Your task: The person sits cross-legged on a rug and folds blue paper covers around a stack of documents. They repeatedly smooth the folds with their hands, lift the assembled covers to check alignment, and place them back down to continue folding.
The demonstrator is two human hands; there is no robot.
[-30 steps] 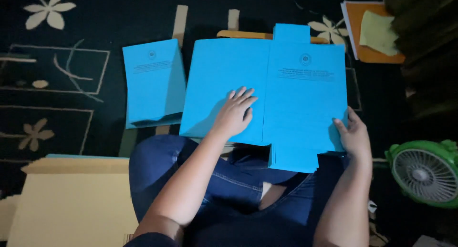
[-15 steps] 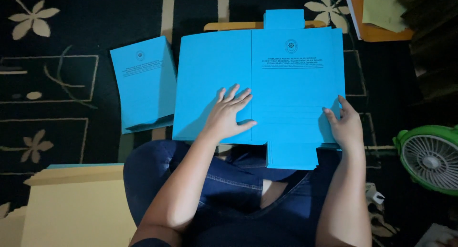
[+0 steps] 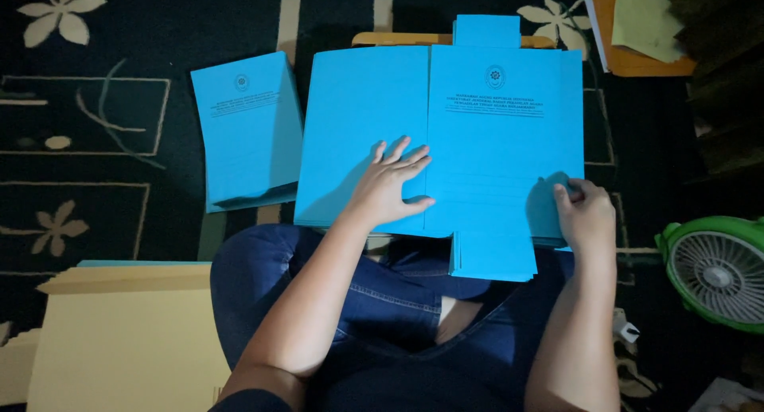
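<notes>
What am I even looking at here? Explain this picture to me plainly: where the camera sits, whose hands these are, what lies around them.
There is no machine. The camera is worn on a person's head and looks down, so the two bare arms reaching up from the bottom edge are that person's own, above legs in blue jeans.

The left hand presses flat on the left half of an unfolded blue card folder lying on top of a pile of the same. The right hand pinches its lower right edge.

On the dark flowered carpet beside it lies a stack of folded blue folders. Pale yellow sheets sit at lower left, a green fan at right, and an orange folder at the top right.
</notes>
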